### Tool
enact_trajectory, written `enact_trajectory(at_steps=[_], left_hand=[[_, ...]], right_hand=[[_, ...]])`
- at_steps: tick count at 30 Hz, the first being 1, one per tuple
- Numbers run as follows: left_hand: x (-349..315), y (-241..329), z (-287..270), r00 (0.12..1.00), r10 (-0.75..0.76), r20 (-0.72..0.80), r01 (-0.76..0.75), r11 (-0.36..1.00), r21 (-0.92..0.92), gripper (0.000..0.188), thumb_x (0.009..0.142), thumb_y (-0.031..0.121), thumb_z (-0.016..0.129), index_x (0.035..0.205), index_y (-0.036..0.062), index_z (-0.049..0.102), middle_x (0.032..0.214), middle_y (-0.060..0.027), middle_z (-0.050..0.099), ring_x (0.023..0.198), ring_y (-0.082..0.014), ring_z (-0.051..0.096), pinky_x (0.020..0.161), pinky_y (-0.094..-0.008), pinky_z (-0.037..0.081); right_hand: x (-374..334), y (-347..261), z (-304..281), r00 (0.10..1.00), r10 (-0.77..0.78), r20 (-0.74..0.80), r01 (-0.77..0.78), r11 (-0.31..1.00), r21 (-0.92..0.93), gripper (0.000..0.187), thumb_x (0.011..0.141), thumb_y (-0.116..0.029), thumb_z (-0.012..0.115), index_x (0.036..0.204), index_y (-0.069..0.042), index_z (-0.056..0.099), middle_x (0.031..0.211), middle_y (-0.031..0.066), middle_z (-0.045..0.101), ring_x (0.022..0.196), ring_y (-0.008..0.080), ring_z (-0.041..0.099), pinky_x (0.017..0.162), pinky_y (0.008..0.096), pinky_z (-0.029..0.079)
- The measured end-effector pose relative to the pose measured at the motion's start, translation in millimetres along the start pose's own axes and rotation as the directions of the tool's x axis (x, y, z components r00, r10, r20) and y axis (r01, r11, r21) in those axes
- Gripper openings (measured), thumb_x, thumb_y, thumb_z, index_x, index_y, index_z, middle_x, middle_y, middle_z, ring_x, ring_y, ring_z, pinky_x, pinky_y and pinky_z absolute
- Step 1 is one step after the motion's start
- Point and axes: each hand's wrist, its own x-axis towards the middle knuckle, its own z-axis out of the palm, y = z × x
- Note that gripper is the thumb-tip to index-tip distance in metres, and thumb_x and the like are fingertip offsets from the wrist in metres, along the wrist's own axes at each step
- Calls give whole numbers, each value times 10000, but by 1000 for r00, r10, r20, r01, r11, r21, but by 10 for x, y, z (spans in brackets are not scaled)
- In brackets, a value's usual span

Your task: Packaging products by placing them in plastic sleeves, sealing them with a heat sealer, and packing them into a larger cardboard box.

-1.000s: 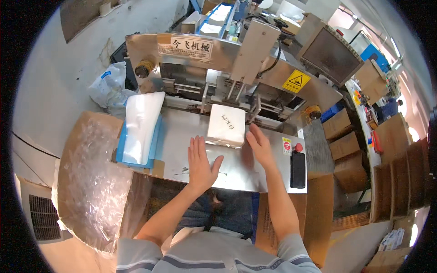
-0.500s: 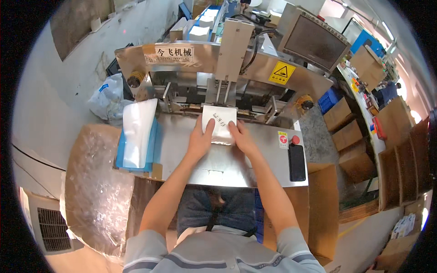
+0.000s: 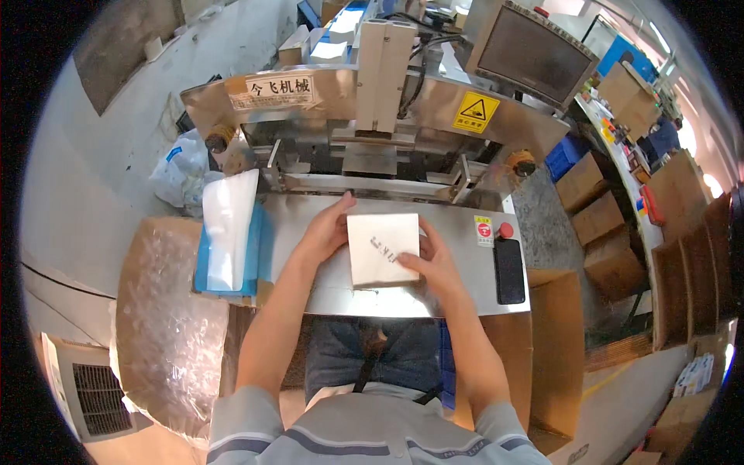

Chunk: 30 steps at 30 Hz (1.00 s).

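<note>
A flat white square packet (image 3: 381, 248) lies over the steel worktable (image 3: 457, 291) of a packing machine. My left hand (image 3: 327, 229) grips its left edge, thumb side up. Along its right and lower edge my right hand (image 3: 434, 262) holds it, with the thumb resting on top. Both hands sit just in front of the machine's sealing jaws (image 3: 372, 186).
A stack of white bags (image 3: 229, 226) on a blue tray lies to the left. A black phone (image 3: 509, 270) and a red button (image 3: 505, 230) sit on the right of the table. A cardboard box with clear film (image 3: 167, 325) stands lower left; brown cartons (image 3: 597, 209) at right.
Both hands have pulled the white packet back from the machine's jaws toward me. A second ago my left hand lay flat on the table, apart from the packet.
</note>
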Motion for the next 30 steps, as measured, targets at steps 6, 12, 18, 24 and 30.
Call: enact_trajectory(at_steps=[6, 12, 18, 24, 30], left_hand=[[296, 144, 345, 992, -125, 29, 81, 785, 614, 687, 916, 499, 687, 1417, 62, 516, 1114, -199, 698, 993, -320, 688, 890, -421, 546], [915, -264, 307, 770, 288, 569, -459, -369, 808, 518, 909, 456, 645, 1163, 8, 703, 1087, -268, 685, 1010, -453, 649, 914, -468, 517], [1250, -154, 584, 967, -107, 232, -235, -18, 972, 565, 928, 496, 607, 982, -53, 730, 945, -294, 698, 919, -470, 674, 878, -531, 516], [1111, -306, 352, 925, 287, 249, -222, -122, 967, 325, 930, 247, 584, 932, -47, 722, 972, -268, 697, 933, -458, 662, 869, -527, 516], [252, -75, 460, 816, 542, 199, -375, 235, 897, 252, 922, 232, 646, 996, 14, 749, 1018, -199, 727, 908, -353, 706, 790, -398, 547]], right_hand=[[-351, -63, -298, 991, -98, 90, 103, 993, -59, 1078, 691, -8, 852, 1576, -27, 236, 1420, 175, 530, 1308, 257, 513, 1095, 374, 408], [-778, -131, -675, 989, -110, 97, 121, 986, -115, 1132, 664, 10, 870, 1581, -24, 206, 1457, 202, 495, 1358, 276, 475, 1145, 400, 355], [-1050, -190, -757, 991, -131, -18, 129, 987, -91, 1099, 669, -28, 873, 1564, 9, 235, 1469, 196, 483, 1352, 266, 480, 1137, 392, 364], [-1107, -143, -806, 989, -135, -52, 130, 987, -93, 1078, 685, -44, 870, 1559, 14, 243, 1472, 191, 481, 1354, 269, 479, 1136, 391, 369], [-1069, -43, -836, 985, -164, -48, 162, 986, -46, 1055, 699, -1, 845, 1555, 32, 230, 1446, 203, 505, 1334, 276, 498, 1125, 395, 381]])
